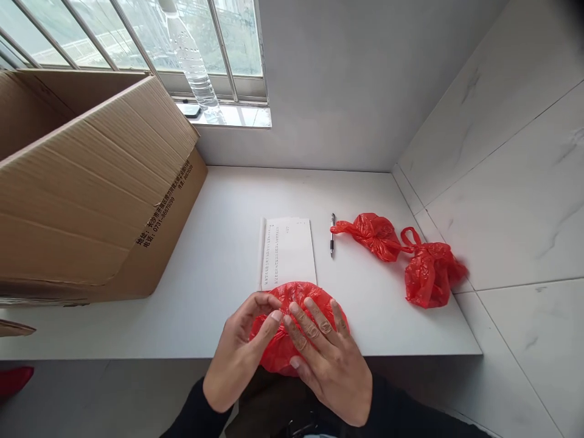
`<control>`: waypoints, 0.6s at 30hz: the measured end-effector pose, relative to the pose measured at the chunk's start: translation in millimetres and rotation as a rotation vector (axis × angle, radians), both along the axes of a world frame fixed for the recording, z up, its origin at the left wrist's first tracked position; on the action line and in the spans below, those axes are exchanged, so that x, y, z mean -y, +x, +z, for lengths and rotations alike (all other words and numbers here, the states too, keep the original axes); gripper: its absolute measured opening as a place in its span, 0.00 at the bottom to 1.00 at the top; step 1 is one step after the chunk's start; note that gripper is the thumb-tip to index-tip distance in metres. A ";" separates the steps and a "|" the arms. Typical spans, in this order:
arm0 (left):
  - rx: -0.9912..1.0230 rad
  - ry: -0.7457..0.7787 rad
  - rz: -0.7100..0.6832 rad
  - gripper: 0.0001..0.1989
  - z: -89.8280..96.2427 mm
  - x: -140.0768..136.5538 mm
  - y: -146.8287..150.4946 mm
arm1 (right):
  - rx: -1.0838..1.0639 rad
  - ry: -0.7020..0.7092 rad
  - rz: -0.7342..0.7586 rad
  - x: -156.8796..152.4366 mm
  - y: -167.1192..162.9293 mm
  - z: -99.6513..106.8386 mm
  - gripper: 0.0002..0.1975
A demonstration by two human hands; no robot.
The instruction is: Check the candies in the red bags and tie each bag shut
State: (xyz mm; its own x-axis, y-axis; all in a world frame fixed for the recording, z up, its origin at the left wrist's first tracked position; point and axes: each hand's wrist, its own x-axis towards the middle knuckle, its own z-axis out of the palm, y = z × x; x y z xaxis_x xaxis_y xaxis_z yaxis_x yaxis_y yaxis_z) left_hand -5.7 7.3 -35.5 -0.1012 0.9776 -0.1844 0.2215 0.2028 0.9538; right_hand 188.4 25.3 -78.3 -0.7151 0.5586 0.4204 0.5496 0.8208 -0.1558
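Note:
A red plastic bag, rounded and crinkled, lies at the front edge of the white table, partly hidden beneath both hands. My left hand is curled at the bag's left side, thumb and forefinger drawn together in a pinch at its upper surface. What is between those fingertips is hard to see, but it appears to be bag film. Across the bag's right half my right hand rests with its fingers stretched out flat, gripping nothing. Just beyond the bag sits a white printed paper pad, its lower edge covered by the bag.
Two knotted red bags lie at the right by the tiled wall. A pen is beside the pad. A large open cardboard box fills the left. On the windowsill stand a water bottle and a dark flat object.

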 end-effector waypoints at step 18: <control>-0.114 -0.433 -0.422 0.10 12.4 -38.0 -23.4 | 0.372 0.132 0.198 7.7 5.6 6.9 0.31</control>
State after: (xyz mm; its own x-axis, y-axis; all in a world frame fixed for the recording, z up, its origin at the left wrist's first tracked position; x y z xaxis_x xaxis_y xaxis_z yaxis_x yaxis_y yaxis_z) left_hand -29.0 45.3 -23.1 0.2355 0.7763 -0.5847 0.4633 0.4392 0.7697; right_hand 194.0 17.6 -71.4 -0.9190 0.3544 0.1729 0.3787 0.9155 0.1359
